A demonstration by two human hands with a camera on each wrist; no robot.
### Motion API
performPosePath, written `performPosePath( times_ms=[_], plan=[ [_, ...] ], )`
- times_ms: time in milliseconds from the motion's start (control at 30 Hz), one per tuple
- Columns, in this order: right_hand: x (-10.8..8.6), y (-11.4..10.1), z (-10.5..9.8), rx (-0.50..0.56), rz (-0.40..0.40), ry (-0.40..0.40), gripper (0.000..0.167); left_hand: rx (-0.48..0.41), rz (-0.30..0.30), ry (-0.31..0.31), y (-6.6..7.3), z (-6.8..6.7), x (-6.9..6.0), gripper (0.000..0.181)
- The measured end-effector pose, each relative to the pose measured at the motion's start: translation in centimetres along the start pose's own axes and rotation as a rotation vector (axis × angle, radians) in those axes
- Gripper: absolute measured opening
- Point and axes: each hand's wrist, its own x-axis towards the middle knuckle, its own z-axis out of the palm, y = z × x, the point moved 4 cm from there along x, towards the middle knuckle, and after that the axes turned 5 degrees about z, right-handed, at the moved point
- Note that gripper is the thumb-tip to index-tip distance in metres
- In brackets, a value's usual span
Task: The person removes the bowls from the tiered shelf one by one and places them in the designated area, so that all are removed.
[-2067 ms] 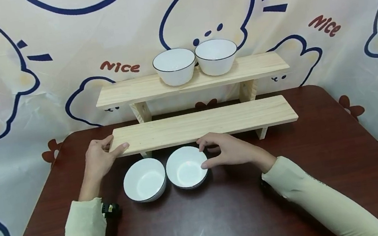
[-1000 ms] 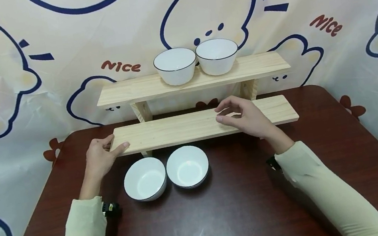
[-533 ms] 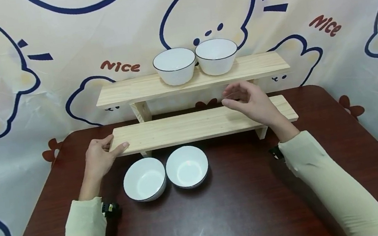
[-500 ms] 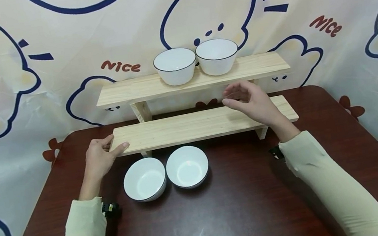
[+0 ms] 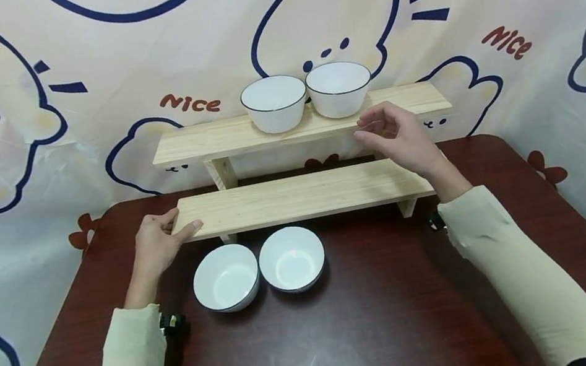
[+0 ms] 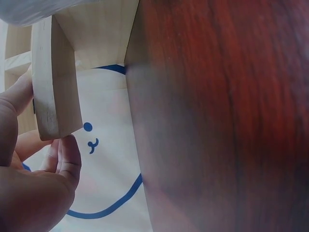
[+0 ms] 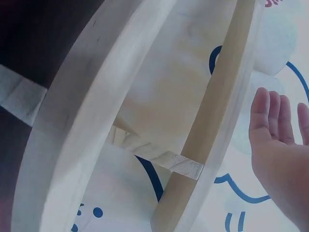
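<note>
Cartoon cloth [image 5: 326,16] is hanging behind the counter [image 5: 359,336]; the left hand [image 5: 156,243] is pinching the left edge of the lower shelf [image 5: 295,198]; the right hand [image 5: 404,139], grip spread, is hovering near the upper shelf [image 5: 197,141], bearing two bowls [image 5: 340,100].

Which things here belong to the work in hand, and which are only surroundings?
Likely in the work:
pale wooden two-tier shelf, gripped by the left hand
two round white dark-rimmed bowls on the upper board, the right hand near one
two similar bowls before the shelf

Only surroundings:
reddish-brown wood-grained table
cream cartoon-printed backdrop
</note>
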Motion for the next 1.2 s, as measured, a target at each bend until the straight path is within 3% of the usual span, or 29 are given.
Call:
performPosePath(
  times_ms=[200,433,633,967,1200],
  plan=[
    [1.3,-0.4,-0.5,0.003,-0.014,0.038,0.034,0.011,-0.012,0.002,0.0,-0.1,0.2,0.074],
    [2.6,-0.6,-1.2,0.005,-0.019,0.091,0.044,0.014,-0.021,-0.007,0.1,-0.2,0.4,0.075],
    [3.5,-0.7,-1.6,0.019,0.033,0.140,0.051,0.007,-0.028,-0.007,0.2,-0.2,0.6,0.076],
    [4.1,-0.5,-1.9,0.023,0.054,0.153,0.058,0.005,-0.045,-0.015,0.1,-0.1,0.4,0.076],
    [4.8,-0.3,-2.0,0.025,0.111,0.131,0.066,0.001,-0.040,-0.016,0.0,0.0,0.2,0.076]
  ],
)
